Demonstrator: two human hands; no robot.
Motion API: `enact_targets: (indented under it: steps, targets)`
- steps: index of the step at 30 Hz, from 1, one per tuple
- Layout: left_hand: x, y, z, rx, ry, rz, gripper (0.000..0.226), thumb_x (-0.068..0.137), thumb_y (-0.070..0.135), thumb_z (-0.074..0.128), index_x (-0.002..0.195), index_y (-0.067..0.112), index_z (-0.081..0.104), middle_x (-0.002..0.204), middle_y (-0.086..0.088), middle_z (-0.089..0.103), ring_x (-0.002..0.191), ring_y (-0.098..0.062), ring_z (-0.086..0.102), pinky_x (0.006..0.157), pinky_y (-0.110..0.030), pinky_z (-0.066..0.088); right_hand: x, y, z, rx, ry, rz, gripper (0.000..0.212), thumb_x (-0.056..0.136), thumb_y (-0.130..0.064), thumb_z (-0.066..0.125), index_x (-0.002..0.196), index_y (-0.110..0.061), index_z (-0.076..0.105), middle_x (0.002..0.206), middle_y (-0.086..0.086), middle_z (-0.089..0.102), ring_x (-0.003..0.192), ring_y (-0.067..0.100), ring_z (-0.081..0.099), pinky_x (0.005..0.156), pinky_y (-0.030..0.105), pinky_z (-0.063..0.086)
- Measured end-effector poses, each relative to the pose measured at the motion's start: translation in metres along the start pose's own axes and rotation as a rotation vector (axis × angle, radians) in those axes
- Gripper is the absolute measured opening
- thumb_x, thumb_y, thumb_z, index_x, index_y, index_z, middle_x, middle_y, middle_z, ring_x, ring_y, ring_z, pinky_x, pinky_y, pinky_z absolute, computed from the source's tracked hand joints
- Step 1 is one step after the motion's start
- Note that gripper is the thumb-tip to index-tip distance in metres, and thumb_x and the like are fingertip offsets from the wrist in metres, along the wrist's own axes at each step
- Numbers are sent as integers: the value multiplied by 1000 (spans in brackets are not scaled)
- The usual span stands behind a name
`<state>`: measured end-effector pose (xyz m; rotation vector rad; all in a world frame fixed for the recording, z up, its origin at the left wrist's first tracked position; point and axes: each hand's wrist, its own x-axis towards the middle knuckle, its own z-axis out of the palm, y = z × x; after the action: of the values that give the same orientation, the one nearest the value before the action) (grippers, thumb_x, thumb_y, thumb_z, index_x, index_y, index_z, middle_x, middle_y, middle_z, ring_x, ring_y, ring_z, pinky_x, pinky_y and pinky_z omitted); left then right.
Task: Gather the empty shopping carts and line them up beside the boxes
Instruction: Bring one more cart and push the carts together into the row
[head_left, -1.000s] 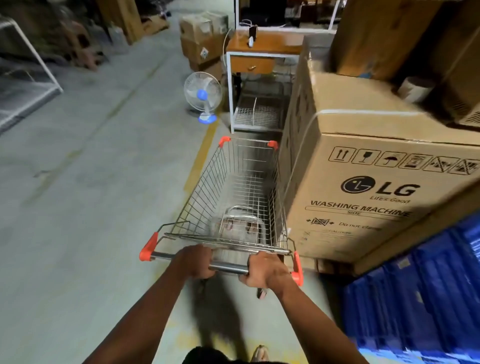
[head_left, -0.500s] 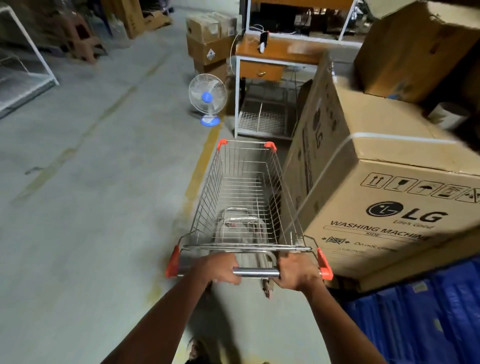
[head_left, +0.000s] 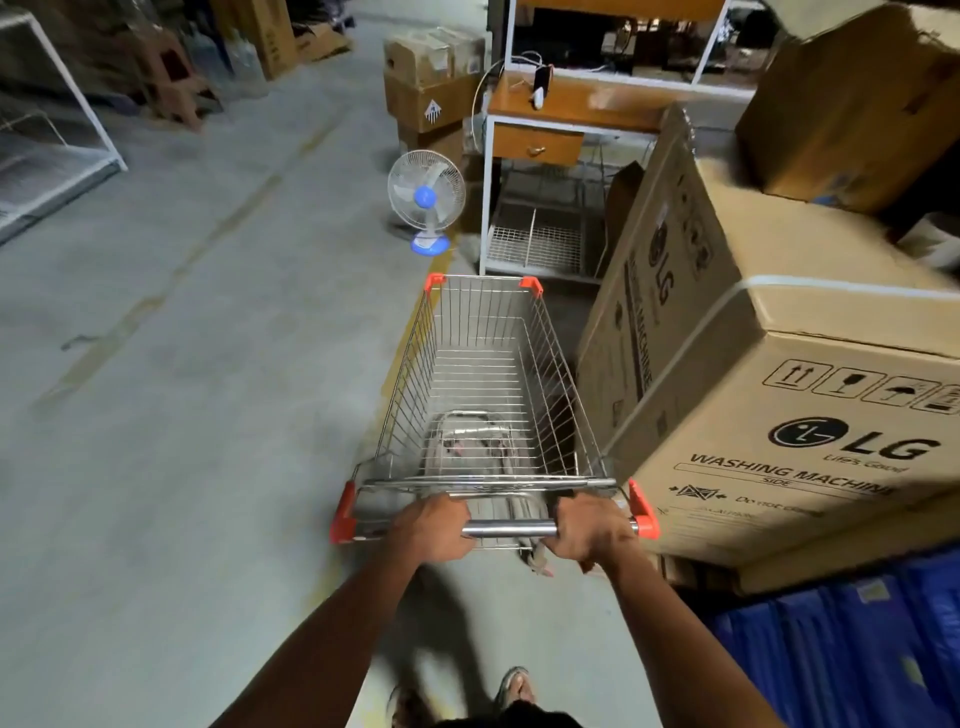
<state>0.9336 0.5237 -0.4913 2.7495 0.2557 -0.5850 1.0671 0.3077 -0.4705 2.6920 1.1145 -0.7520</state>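
- Left hand (head_left: 434, 527) and right hand (head_left: 592, 527) each grip the cart's handle bar (head_left: 509, 529), fingers curled over it on either side of its bare middle.
- Shopping cart (head_left: 483, 384) stands on the floor (head_left: 208, 415) with an empty basket, its right side just beside the washing machine box (head_left: 779, 395).
- Compared with a second ago, the cart has straightened: it now runs nearly parallel to the box, and its handle sits nearer the box's front corner.
- That suggests the parking step is almost done; the cart looks lined up along the boxes.
- Ahead, a fan (head_left: 427, 200) and a wire rack under the surface (head_left: 571, 106) limit further forward travel.
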Motion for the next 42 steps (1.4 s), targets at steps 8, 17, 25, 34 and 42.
enact_targets:
  steps: [8, 17, 25, 34, 42]
  targets:
    - [-4, -2, -4, -45, -80, 14, 14, 87, 37, 60, 80, 26, 58, 70, 3, 59, 66, -16, 63, 60, -29, 53, -13, -7, 9, -22, 77, 10, 59, 75, -78, 47, 83, -21, 63, 96, 6, 74, 87, 29, 69, 78, 35, 54]
    - [-17, -15, 9, 99, -56, 166, 29, 86, 47, 58, 94, 21, 70, 85, 1, 65, 79, -20, 66, 71, -31, 55, -46, -39, 42, -33, 140, 218, 59, 80, -74, 50, 94, -21, 71, 99, 5, 76, 92, 29, 72, 78, 37, 51]
    - [-56, -50, 21, 170, -126, 279, 24, 82, 50, 57, 84, 26, 61, 78, 3, 64, 71, -17, 66, 70, -37, 62, -95, -121, 65, 73, 113, 430, 54, 72, -74, 49, 84, -23, 63, 83, 0, 71, 76, 24, 63, 73, 34, 49]
    - [-122, -93, 26, 262, -181, 472, 31, 81, 43, 49, 95, 21, 66, 71, 2, 64, 63, -19, 68, 64, -36, 63, -147, -221, 102, 206, 83, 638, 31, 72, -50, 58, 76, -20, 64, 68, -3, 59, 63, 24, 57, 65, 31, 45]
    - [-186, -111, 49, 380, -129, 590, 30, 93, 46, 56, 98, 18, 67, 80, -2, 66, 66, -18, 71, 66, -35, 62, -193, -282, 137, 267, 48, 721, 30, 68, -52, 65, 71, -21, 65, 60, -6, 56, 50, 14, 48, 59, 29, 44]
